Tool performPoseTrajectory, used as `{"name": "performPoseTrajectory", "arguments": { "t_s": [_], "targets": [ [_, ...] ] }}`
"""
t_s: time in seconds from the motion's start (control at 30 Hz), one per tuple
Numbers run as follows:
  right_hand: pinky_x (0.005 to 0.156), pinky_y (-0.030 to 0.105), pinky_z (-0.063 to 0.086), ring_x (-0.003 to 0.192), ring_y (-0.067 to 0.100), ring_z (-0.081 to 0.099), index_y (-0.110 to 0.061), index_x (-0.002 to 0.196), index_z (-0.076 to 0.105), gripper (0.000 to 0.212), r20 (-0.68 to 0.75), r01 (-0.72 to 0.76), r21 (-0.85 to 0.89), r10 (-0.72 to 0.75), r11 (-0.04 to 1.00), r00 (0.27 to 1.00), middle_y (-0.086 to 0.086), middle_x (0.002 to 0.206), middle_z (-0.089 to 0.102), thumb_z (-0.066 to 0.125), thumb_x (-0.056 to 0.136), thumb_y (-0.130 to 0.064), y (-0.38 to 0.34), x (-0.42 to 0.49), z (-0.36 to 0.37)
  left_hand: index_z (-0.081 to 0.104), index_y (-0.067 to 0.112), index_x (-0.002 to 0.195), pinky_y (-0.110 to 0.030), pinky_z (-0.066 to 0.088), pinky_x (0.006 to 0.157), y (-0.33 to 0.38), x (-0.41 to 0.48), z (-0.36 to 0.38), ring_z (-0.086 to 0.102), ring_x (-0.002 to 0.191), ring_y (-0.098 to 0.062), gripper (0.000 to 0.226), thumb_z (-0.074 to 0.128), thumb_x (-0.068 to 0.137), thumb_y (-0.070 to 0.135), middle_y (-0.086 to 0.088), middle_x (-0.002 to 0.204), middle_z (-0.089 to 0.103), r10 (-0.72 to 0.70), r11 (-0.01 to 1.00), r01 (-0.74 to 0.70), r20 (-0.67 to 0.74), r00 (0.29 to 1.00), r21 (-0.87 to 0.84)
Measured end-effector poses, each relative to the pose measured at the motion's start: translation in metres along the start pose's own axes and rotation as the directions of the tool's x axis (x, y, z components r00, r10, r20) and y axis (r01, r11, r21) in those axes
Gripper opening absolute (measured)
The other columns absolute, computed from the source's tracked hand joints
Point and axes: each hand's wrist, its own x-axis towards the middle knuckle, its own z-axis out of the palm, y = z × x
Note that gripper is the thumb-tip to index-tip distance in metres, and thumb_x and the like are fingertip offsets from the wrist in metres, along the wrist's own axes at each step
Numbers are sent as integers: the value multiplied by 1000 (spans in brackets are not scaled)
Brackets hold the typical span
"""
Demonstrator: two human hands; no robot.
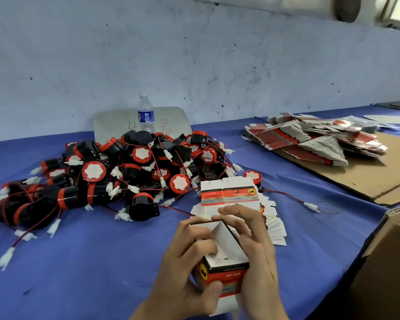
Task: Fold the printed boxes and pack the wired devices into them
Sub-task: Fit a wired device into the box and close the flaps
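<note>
I have the box above the desk's near edge, my left hand clamped round its side, my right hand curled over its open top. Thin card: light, crushable, so I'd grip the corners. Devices lie heaped beyond.

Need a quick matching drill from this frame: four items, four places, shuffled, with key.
Items:
1. water bottle
2. pile of wired devices
3. stacks of flat printed boxes
4. printed box being folded

Places:
A. held in both hands, near edge
B. on brown cardboard, far right
C. upright at the wall, behind the pile
D. heaped on blue cloth, left of centre

Pairs: 1-C, 2-D, 3-B, 4-A
</note>
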Motion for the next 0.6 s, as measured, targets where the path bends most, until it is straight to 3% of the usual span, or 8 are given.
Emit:
{"name": "performPoseTrajectory", "arguments": {
  "t_s": [0.17,0.37,0.43,0.53,0.6],
  "targets": [
    [80,28,52,100,19,65,-27,105,64,37,-11,16,8,-16,1000,1000,7,106,68,43,75,-31,0,-1,1,52,19,93,-34,46,90,1,2,1,56,111,-24,38,41,95,55,6,99,54,-13,1000,13,6,1000,-26],
    [80,18,49,98,14,64,-32,99,66,30,-10,40,-39,-41,998,999,0,105,69,45,82,-19,-3,0,-1,53,18,117,-37,46,96,2,-4,2,53,120,-27,46,41,95,57,3,126,54,-51,997,54,43,998,-56],
    [78,17,49,98,10,64,-34,101,65,24,13,32,-60,-31,998,999,-4,105,68,47,84,-32,-5,1,-1,49,19,126,-38,46,97,2,-3,2,51,126,-28,50,42,95,57,0,137,49,-60,995,63,34,998,-78],
    [82,22,51,104,11,64,-32,121,57,46,214,-77,-26,81,997,974,-8,114,66,59,78,-47,-6,2,-5,49,19,128,-40,49,95,2,0,2,48,129,-31,52,44,94,59,-6,139,48,-137,980,128,-51,989,-152],
    [90,27,51,113,13,61,-39,134,45,71,356,-198,-108,224,974,907,-8,128,60,71,71,-55,-2,3,-9,51,24,126,-35,52,90,4,3,-3,55,122,-29,57,46,89,68,2,133,54,-375,893,324,-121,919,-311]
  ]
}}
